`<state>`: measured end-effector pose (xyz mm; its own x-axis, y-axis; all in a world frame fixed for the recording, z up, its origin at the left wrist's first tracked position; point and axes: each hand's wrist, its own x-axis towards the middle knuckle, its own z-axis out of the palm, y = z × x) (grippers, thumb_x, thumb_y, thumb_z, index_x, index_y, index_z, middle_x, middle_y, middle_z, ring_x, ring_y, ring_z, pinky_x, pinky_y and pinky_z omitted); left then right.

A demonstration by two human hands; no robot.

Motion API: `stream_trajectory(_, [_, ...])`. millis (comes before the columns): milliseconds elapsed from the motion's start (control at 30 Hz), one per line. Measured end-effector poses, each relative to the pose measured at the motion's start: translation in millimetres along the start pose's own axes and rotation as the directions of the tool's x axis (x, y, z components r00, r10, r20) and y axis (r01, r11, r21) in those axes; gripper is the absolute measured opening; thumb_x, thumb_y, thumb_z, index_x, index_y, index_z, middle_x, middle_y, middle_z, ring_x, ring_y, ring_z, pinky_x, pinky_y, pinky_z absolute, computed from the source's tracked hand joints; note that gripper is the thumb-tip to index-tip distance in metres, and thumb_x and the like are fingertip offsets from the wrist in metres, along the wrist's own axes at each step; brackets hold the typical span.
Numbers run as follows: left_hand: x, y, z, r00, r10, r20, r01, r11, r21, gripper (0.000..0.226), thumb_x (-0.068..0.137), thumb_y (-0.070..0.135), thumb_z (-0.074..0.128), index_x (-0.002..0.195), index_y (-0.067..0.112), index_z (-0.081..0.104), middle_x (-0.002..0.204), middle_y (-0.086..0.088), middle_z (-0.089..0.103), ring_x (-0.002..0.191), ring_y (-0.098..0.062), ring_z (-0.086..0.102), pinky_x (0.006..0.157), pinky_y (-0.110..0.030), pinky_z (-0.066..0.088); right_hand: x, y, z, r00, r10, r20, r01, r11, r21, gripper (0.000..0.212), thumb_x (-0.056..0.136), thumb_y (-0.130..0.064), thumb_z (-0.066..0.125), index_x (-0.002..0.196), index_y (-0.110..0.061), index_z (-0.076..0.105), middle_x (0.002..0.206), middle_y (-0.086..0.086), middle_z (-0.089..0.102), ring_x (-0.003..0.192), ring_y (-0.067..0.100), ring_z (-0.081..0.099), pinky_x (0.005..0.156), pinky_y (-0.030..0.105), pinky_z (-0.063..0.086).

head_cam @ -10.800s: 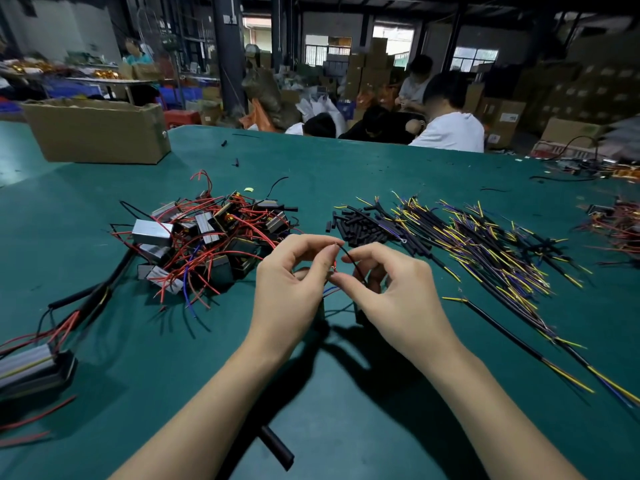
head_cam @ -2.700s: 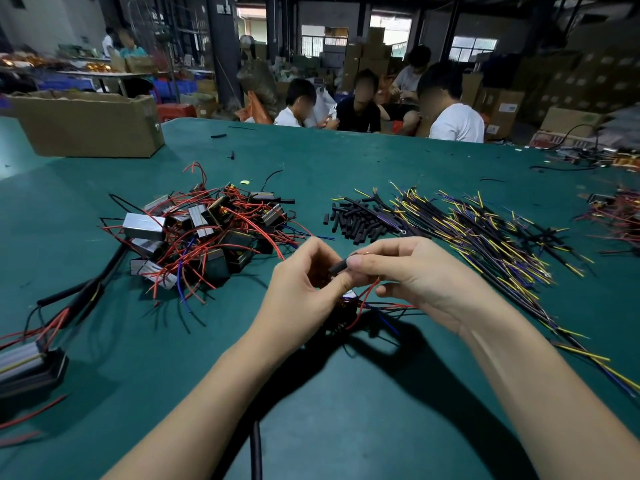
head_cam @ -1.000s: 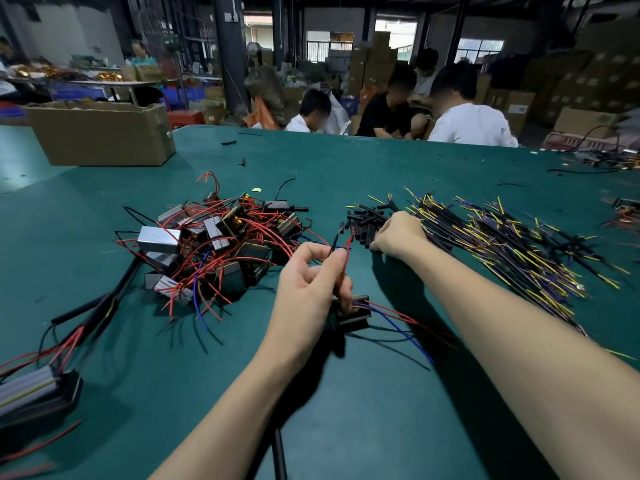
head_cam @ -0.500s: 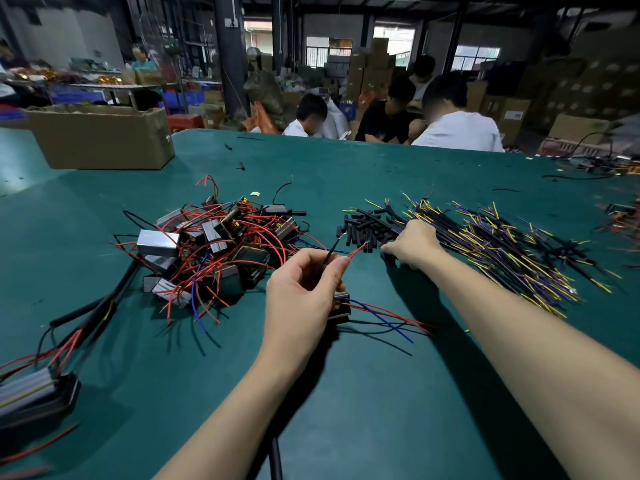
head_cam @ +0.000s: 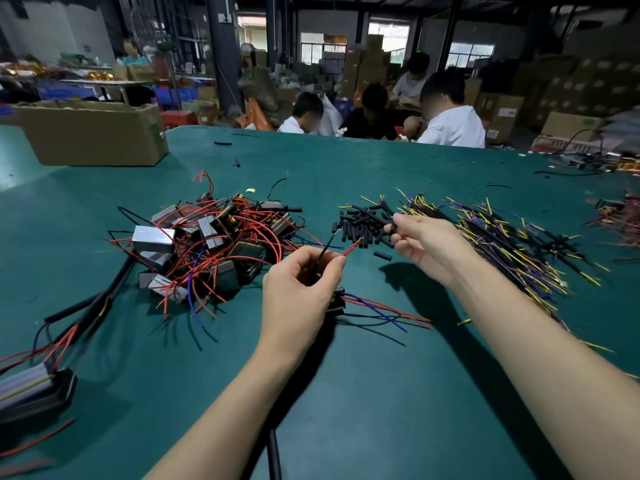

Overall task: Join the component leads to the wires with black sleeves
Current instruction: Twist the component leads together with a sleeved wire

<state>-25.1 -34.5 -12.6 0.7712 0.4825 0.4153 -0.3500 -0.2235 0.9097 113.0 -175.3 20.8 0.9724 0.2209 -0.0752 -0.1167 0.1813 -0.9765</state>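
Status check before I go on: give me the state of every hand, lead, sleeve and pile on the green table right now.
Left hand: gripping a black component, pinching its leads.
Red lead: sticking up, bare tip, unsleeved.
Thin black lead: sticking up, unsleeved.
Right hand: raised, pinching a short black sleeve.
Loose black sleeves: heaped on the table.
Yellow and purple wires: loose pile.
Red-wired components: tangled pile.
Cardboard box: open.

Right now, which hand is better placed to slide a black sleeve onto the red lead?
The right hand. It pinches a black sleeve just above the sleeve pile, close to the red lead. The left hand grips the component and holds its leads up, so it should stay the holder.
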Motion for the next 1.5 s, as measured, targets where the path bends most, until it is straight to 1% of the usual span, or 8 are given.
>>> stream_trajectory(100, [-3, 2, 1, 1.000, 0.005, 0.008, -0.005, 1.000, 0.031, 0.014, 0.083, 0.012, 0.071, 0.070, 0.018, 0.067, 0.062, 0.011, 0.060, 0.059, -0.005, 0.051, 0.061, -0.020, 0.046, -40, 5, 0, 0.995, 0.036, 0.094, -0.060, 0.962, 0.268, 0.007, 0.091, -0.001, 0.055, 0.088, -0.001, 0.061, 0.072, 0.007, 0.066, 0.055, 0.008, 0.061, 0.050, 0.011, 0.048])
stream_trajectory(200, [-6, 4, 3, 0.999, 0.021, 0.025, -0.022, 0.998, 0.056, 0.015, 0.082, 0.010, 0.071, 0.069, 0.015, 0.067, 0.064, -0.005, 0.063, 0.059, -0.009, 0.052, 0.060, -0.023, 0.046, -71, 9, 4, 0.993, 0.031, 0.114, -0.069, 0.937, 0.344, 0.002, 0.087, -0.005, 0.059, 0.087, -0.005, 0.061, 0.072, 0.005, 0.069, 0.057, 0.009, 0.065, 0.050, 0.012, 0.049])
stream_trajectory(333, [-7, 5, 2, 0.998, 0.050, 0.039, -0.054, 0.995, 0.086, 0.012, 0.081, 0.007, 0.072, 0.070, 0.012, 0.068, 0.064, -0.007, 0.065, 0.058, -0.007, 0.052, 0.060, -0.023, 0.046, -89, 7, 13, 0.996, -0.049, 0.070, 0.031, 0.971, 0.239, 0.011, 0.074, -0.020, 0.068, 0.084, -0.018, 0.063, 0.071, -0.006, 0.069, 0.059, 0.004, 0.059, 0.050, 0.014, 0.043])
stream_trajectory(433, [-7, 4, 1, 0.997, 0.061, 0.039, -0.065, 0.993, 0.103, 0.013, 0.081, 0.008, 0.072, 0.070, 0.013, 0.068, 0.066, -0.009, 0.066, 0.059, -0.009, 0.053, 0.060, -0.028, 0.049, -91, 8, 17, 0.997, -0.078, 0.030, 0.070, 0.976, 0.209, 0.017, 0.068, -0.023, 0.071, 0.084, -0.020, 0.064, 0.072, -0.009, 0.065, 0.061, 0.004, 0.056, 0.054, 0.016, 0.042])
stream_trajectory(567, [-7, 3, 2, 0.996, 0.068, 0.049, -0.073, 0.991, 0.109, 0.013, 0.081, 0.008, 0.072, 0.070, 0.013, 0.068, 0.065, -0.010, 0.065, 0.058, -0.008, 0.052, 0.059, -0.030, 0.048, -89, 13, 17, 0.993, -0.117, -0.004, 0.117, 0.985, 0.129, 0.007, 0.080, -0.016, 0.070, 0.081, -0.021, 0.066, 0.074, -0.008, 0.065, 0.062, 0.005, 0.055, 0.058, 0.019, 0.041])
stream_trajectory(833, [-6, 1, 3, 0.996, 0.066, 0.058, -0.072, 0.992, 0.108, 0.011, 0.082, 0.007, 0.071, 0.072, 0.009, 0.068, 0.067, -0.013, 0.066, 0.058, -0.011, 0.052, 0.060, -0.034, 0.050, -89, 15, 14, 0.982, -0.190, 0.003, 0.190, 0.982, -0.015, 0.007, 0.083, -0.015, 0.070, 0.081, -0.021, 0.068, 0.070, -0.012, 0.066, 0.061, 0.002, 0.056, 0.063, 0.022, 0.040])
stream_trajectory(1233, [-6, 0, 1, 0.996, 0.065, 0.059, -0.071, 0.992, 0.108, 0.010, 0.082, 0.010, 0.071, 0.072, 0.011, 0.068, 0.067, -0.013, 0.065, 0.059, -0.013, 0.053, 0.063, -0.040, 0.051, -89, 16, 14, 0.979, -0.203, 0.019, 0.204, 0.979, -0.005, 0.006, 0.083, -0.016, 0.070, 0.082, -0.021, 0.069, 0.075, -0.009, 0.067, 0.061, 0.003, 0.057, 0.063, 0.022, 0.041])
stream_trajectory(1500, [-8, 3, 3, 0.992, 0.063, 0.107, -0.071, 0.995, 0.075, 0.008, 0.082, 0.011, 0.072, 0.077, 0.011, 0.067, 0.066, -0.002, 0.065, 0.058, -0.009, 0.055, 0.061, -0.031, 0.052, -93, 23, 19, 0.981, -0.161, 0.106, 0.174, 0.977, -0.127, 0.005, 0.083, -0.015, 0.070, 0.084, -0.020, 0.068, 0.075, -0.007, 0.068, 0.062, 0.001, 0.058, 0.064, 0.022, 0.041])
